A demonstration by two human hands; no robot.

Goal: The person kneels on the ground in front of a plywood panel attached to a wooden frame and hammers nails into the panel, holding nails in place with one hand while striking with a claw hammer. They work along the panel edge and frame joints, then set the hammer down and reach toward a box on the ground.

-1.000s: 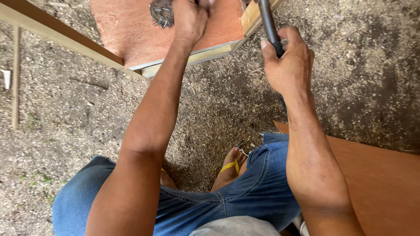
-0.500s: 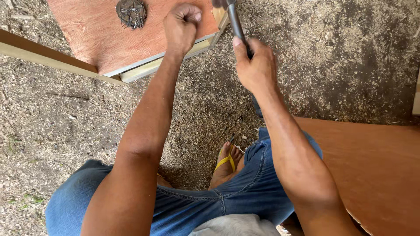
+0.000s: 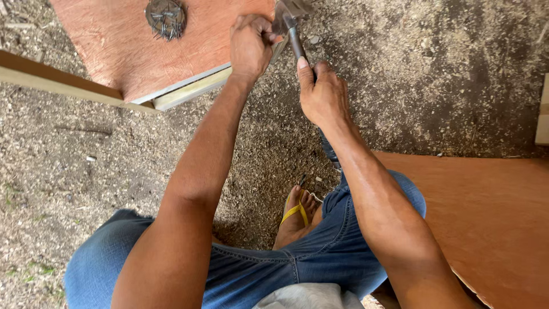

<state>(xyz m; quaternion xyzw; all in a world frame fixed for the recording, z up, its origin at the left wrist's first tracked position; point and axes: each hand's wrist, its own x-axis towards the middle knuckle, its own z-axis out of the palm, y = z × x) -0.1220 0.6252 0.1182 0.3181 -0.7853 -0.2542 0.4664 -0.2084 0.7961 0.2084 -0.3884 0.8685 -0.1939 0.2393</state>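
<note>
My right hand [image 3: 321, 94] grips the dark handle of a hammer [image 3: 293, 28], whose metal head lies over the corner of a reddish plywood board [image 3: 126, 51]. My left hand [image 3: 250, 43] is closed in a fist on that same corner, right beside the hammer head; what its fingers pinch is too small to tell. A pale wooden strip [image 3: 191, 91] runs along the board's near edge. A pile of dark nails [image 3: 166, 17] lies on the board to the left of my left hand.
The ground is grey dirt strewn with sawdust. A long wooden batten [image 3: 51, 80] crosses at the left. Another reddish plywood sheet [image 3: 492, 217] lies at the lower right. My knees in blue jeans and a foot in a yellow sandal [image 3: 297, 212] are below.
The view has shifted, so the board and nails sit further right and lower. The hammer head has come down toward the board corner beside my left fist.
</note>
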